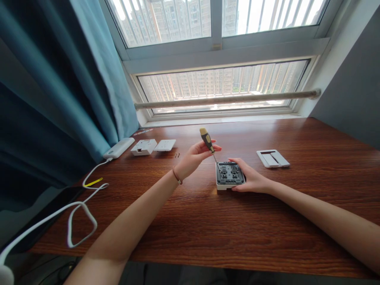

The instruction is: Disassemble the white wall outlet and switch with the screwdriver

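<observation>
My left hand (pixel 198 155) grips a screwdriver (pixel 207 139) with a yellow and dark grey handle, its fingers closed near the lower end. The tilted shaft runs down to the left part of a wall switch (pixel 230 174), whose dark inner face shows above a white box. Whether the tip sits in a screw is too small to tell. Wrapped round the switch's right side, my right hand (pixel 247 177) holds it on the table, fingers at the back and thumb at the front.
A white frame with rocker pieces (pixel 272 158) lies to the right. At the back left are a white box (pixel 144 147), a white plate (pixel 165 145), two small screws (pixel 177 154) and a power strip (pixel 119 148) with a looping white cable (pixel 89 206). Blue curtain (pixel 97 79) hangs left.
</observation>
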The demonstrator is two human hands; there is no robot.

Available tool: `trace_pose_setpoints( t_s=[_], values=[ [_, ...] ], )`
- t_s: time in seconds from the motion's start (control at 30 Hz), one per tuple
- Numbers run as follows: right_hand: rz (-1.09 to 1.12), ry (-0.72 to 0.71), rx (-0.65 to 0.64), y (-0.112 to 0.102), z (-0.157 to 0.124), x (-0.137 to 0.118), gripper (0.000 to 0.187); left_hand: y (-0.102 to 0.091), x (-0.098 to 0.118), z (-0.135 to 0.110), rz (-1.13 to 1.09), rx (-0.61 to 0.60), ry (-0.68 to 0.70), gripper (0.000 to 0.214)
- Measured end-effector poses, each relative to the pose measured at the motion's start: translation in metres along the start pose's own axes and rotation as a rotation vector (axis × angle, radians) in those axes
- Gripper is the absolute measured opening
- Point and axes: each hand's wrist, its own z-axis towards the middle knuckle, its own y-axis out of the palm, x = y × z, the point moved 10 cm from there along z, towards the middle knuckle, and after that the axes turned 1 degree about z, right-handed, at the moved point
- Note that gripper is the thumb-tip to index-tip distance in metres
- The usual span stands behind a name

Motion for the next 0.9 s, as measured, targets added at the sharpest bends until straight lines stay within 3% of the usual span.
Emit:
trace_pose_setpoints(
  t_s=[0.17,0.4,0.6,0.9],
  values=[
    [-0.012,-0.001,0.000,0.000,0.000,0.000,0.092,0.007,0.012,-0.003,0.228,0.014,0.084,0.033],
    [-0.001,-0.002,0.001,-0.001,0.000,0.000,0.091,-0.005,0.022,-0.011,0.585,0.241,0.153,0.026],
    [-0.007,-0.010,0.005,0.000,0.000,0.001,0.091,-0.006,0.016,-0.009,0.270,0.228,0.034,0.041],
    [-0.033,-0.012,-0.008,0.001,0.000,0.000,0.091,0.006,0.018,-0.007,0.042,0.018,0.021,0.043]
  ],
)
